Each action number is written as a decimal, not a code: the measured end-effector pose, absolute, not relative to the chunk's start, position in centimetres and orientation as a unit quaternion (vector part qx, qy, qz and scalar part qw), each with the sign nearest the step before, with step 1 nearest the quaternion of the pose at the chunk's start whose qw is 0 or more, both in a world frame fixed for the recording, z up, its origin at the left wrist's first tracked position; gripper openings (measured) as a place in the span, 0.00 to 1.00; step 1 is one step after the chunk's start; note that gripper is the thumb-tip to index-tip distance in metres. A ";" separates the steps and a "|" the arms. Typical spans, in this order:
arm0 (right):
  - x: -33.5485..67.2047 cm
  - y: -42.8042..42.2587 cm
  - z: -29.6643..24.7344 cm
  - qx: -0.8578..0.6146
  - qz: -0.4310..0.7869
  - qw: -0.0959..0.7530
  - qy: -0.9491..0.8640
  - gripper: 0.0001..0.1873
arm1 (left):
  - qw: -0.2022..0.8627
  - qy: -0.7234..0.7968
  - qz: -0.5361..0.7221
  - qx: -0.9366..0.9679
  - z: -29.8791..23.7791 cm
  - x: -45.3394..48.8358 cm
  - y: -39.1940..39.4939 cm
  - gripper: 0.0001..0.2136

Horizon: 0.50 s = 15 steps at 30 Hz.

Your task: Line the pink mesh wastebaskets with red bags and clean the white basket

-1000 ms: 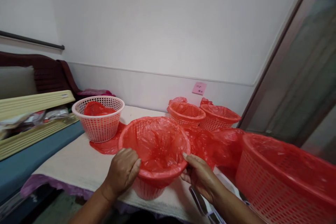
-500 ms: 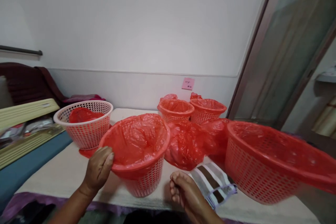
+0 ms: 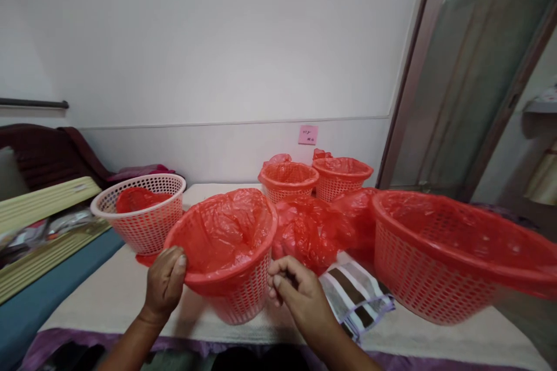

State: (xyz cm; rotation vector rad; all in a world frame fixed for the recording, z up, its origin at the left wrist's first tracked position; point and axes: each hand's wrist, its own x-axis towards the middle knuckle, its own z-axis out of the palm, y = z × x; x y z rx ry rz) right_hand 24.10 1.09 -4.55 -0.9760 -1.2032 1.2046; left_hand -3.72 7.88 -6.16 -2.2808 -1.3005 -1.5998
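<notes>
Gripping a mesh basket (image 3: 250,295) lined with a red plastic bag (image 3: 228,232), the left hand (image 3: 166,281) holds its edge. The basket stands left of the striped cloth (image 3: 354,290), mouth up. Between them, the right hand (image 3: 298,294) is curled, closer to the basket than before; I can't tell if it holds anything.

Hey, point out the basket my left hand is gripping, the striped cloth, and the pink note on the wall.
Gripped basket (image 3: 244,297): head view, on its latticed front wall.
Striped cloth (image 3: 357,294): head view, middle of its upper surface.
Pink note (image 3: 308,135): head view, centre of the paper.
</notes>
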 end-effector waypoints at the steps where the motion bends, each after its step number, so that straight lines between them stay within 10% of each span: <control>1: 24.2 1.6 -4.4 -0.413 0.529 0.561 -0.485 0.08 | 0.032 -0.425 -0.523 -0.738 -6.1 -4.0 7.9 0.13; 15: 24.0 6.8 -4.6 -0.336 0.669 0.600 -0.282 0.15 | 0.033 -0.429 -0.534 -0.728 -6.7 -6.1 7.2 0.13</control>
